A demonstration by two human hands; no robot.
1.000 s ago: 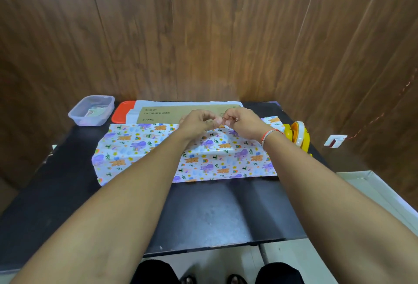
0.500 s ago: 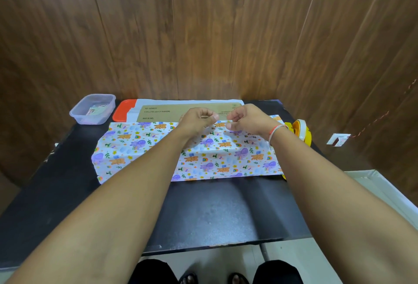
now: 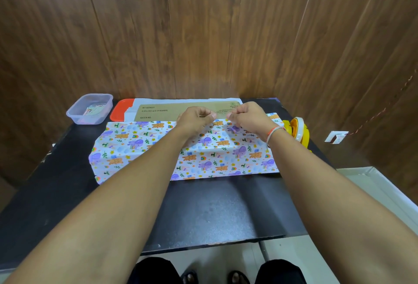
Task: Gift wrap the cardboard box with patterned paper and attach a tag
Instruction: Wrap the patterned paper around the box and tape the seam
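A flat brown cardboard box (image 3: 158,111) lies at the back of the black table (image 3: 203,211). Patterned paper (image 3: 135,147) with purple and orange animals is folded over its near part and spreads toward me. Both hands hover over the paper's far edge, a short gap apart. My left hand (image 3: 195,118) and my right hand (image 3: 247,117) each pinch thumb to fingers. A short clear strip, apparently tape (image 3: 221,115), stretches between the two pinches. I see no tag on the box.
A yellow tape dispenser (image 3: 296,129) stands at the table's right edge. A clear plastic tub (image 3: 90,108) with small items sits at the back left, an orange lid (image 3: 119,109) beside it. Wood-panel walls close in behind. A white ledge (image 3: 373,184) lies to the right.
My hands, touching a second ago, have drawn apart sideways above the paper's far edge. The paper and box have not moved.
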